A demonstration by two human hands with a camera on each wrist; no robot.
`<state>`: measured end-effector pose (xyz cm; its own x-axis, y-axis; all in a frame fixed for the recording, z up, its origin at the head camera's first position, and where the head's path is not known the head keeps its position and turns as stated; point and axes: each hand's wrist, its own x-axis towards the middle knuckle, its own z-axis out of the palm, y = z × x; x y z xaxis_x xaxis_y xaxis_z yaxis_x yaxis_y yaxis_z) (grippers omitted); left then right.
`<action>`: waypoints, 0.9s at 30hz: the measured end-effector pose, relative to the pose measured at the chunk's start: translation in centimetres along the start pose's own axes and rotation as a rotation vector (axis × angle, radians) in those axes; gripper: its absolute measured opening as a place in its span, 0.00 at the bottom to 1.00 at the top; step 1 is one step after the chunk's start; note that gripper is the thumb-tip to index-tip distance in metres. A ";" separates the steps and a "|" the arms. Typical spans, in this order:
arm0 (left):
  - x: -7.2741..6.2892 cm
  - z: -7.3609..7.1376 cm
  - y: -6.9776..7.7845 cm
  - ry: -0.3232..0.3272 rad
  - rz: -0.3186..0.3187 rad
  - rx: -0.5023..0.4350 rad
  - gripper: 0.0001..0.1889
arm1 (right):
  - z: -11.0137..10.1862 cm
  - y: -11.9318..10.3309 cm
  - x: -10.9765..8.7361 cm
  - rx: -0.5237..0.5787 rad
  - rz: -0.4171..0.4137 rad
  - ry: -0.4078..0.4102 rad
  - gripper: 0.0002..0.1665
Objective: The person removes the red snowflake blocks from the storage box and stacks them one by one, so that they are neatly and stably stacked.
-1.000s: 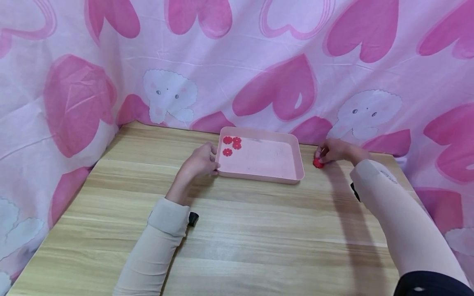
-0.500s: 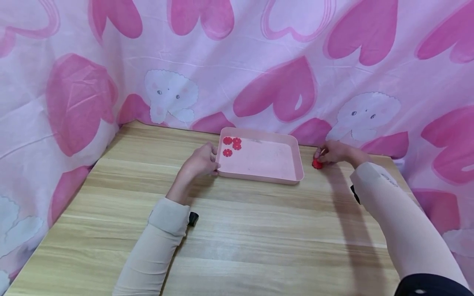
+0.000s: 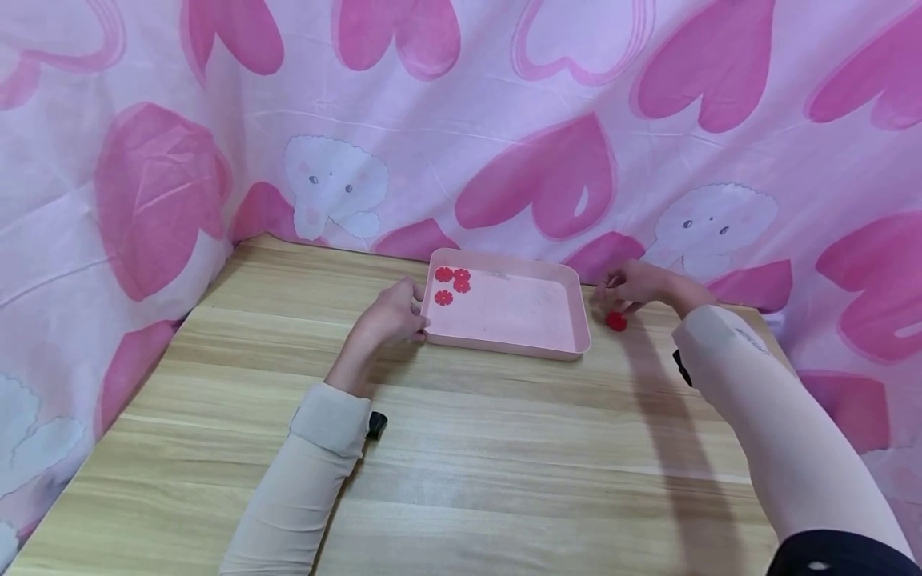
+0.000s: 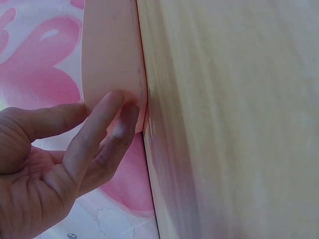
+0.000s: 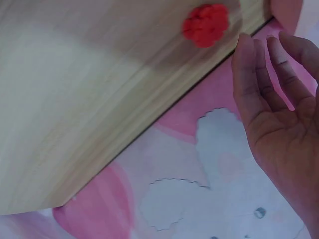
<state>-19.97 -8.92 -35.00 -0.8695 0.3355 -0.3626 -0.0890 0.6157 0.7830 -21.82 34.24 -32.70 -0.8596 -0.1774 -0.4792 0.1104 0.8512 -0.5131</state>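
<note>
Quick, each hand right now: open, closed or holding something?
Left hand: open, touching the pale pink rectangular tray.
Right hand: open, holding nothing, beside the red flower-shaped cluster outside the tray.

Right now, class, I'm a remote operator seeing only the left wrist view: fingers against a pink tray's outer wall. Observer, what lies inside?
Observer: Four red, flower-shaped discs lie inside the pink rectangular tray, grouped toward its left end.
Operator: And the right hand?
Observer: It hovers beyond the tray's right end, near a red scalloped cluster on the pale wooden table.
Operator: Touching that cluster?
Observer: No; the right wrist view shows table between fingertips and cluster.
</note>
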 end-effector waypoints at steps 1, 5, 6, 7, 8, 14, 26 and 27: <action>0.0 0.0 0.1 0.000 -0.002 0.004 0.22 | 0.0 -0.4 0.0 0.006 -0.008 0.002 0.15; 0.2 0.1 0.2 -0.002 -0.001 0.025 0.21 | -0.3 -1.9 0.0 -0.010 -0.045 0.012 0.17; 0.2 0.2 0.3 -0.003 0.000 0.026 0.21 | -0.4 -2.3 -0.1 -0.015 -0.054 0.017 0.17; 0.2 0.2 0.4 -0.004 0.001 0.026 0.22 | -0.5 -2.7 0.0 -0.023 -0.063 0.023 0.18; 0.3 0.3 0.4 -0.005 0.000 0.024 0.22 | -0.6 -3.1 0.0 -0.037 -0.074 0.026 0.18; 0.1 0.6 0.8 -0.005 -0.010 0.015 0.22 | -0.6 -5.4 0.7 -0.053 -0.068 0.017 0.19; 0.2 1.0 1.1 0.007 -0.001 0.008 0.21 | 0.3 -9.6 2.5 -0.100 -0.058 -0.068 0.21; 0.1 1.0 1.1 0.008 -0.002 0.007 0.21 | 0.4 -10.0 2.7 -0.102 -0.063 -0.074 0.20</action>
<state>-19.65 -7.46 -34.66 -0.8730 0.3286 -0.3604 -0.0876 0.6213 0.7787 -25.04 25.05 -29.15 -0.8239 -0.2643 -0.5013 0.0033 0.8823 -0.4707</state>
